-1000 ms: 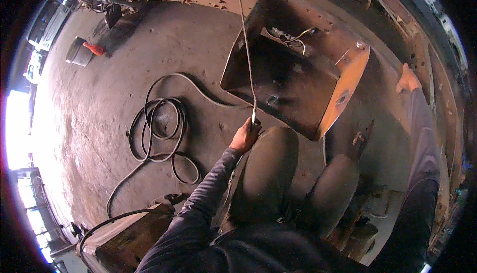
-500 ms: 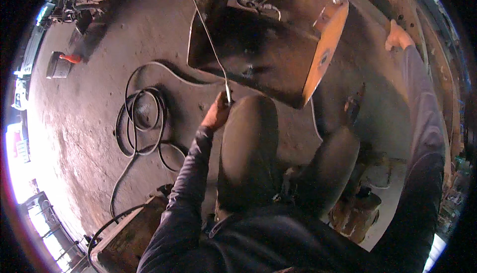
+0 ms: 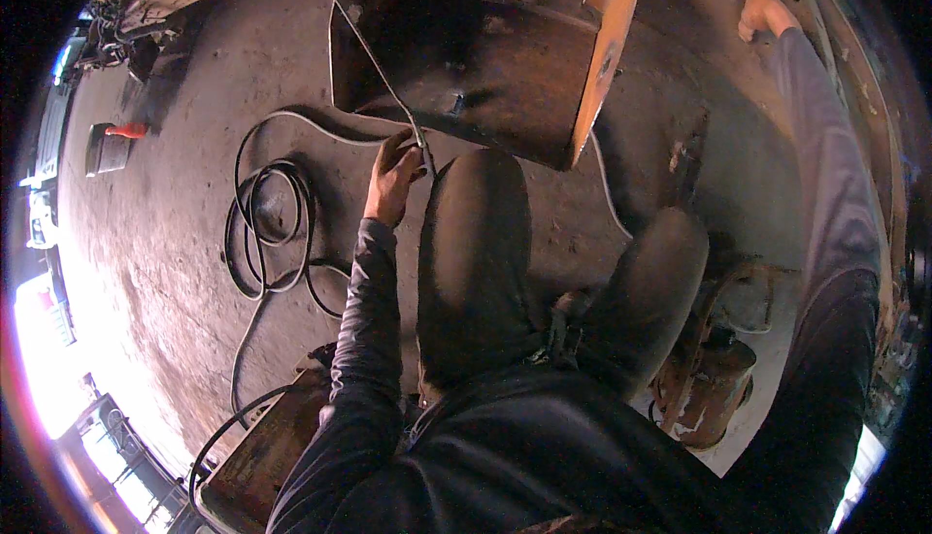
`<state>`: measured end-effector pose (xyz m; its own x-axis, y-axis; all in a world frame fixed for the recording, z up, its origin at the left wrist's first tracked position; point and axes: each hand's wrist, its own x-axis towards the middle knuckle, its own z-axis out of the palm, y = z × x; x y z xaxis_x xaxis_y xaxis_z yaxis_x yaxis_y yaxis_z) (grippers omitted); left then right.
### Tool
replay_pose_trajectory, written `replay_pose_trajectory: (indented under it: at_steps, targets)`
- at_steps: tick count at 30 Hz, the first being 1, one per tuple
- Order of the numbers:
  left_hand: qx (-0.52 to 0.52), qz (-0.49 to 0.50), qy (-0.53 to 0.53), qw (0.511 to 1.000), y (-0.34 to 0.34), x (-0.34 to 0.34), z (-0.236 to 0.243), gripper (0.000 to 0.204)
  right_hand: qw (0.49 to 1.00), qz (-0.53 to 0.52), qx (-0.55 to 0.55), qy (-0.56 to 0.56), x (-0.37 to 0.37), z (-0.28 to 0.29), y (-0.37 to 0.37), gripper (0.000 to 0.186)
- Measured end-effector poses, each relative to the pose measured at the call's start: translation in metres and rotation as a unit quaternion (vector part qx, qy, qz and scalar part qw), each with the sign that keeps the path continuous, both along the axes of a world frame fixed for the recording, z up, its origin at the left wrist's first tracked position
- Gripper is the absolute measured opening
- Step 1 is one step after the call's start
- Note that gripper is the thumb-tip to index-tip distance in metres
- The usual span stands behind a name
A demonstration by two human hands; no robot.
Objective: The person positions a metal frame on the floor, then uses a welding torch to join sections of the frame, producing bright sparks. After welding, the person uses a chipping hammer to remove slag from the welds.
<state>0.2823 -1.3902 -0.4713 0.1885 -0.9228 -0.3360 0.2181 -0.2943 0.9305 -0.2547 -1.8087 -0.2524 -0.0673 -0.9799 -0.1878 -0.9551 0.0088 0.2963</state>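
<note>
My left hand [image 3: 391, 180] is in front of my left knee, its fingers closed round the lower end of a long thin rod [image 3: 374, 60]. The rod slants up and away to the left, past a rusty open steel box frame [image 3: 485, 73] on the floor. A dark cable [image 3: 320, 124] runs to near this hand; whether it joins the rod's end is hidden. Far right, my right hand [image 3: 764, 12] has curled fingers at the edge of a rusty steel beam [image 3: 714, 10] with holes in it. My right arm is stretched out.
Cable loops [image 3: 272, 199] lie left on the concrete floor [image 3: 146, 262]. Beyond is a dark container [image 3: 107, 150] with an orange-red handle. A rusty box [image 3: 257, 451] stands by my left elbow, a rusty canister [image 3: 716, 388] by my right leg.
The view has shifted. My left hand has turned and shows more of its fingers, still holding the rod. My right hand stays at the beam.
</note>
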Motion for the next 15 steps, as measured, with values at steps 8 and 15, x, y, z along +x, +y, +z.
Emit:
replay_pose_trajectory:
  at_steps: [8,15]
  targets:
    - [-0.140,0.277,-0.280,0.908,-0.012,0.033,0.022,0.026,0.998,-0.033,0.045,-0.039,0.006,-0.003,-0.001,0.129]
    - [-0.159,0.119,-0.172,0.965,-0.024,-0.029,0.152,0.017,1.000,0.021,0.003,-0.013,-0.006,-0.024,-0.017,0.117]
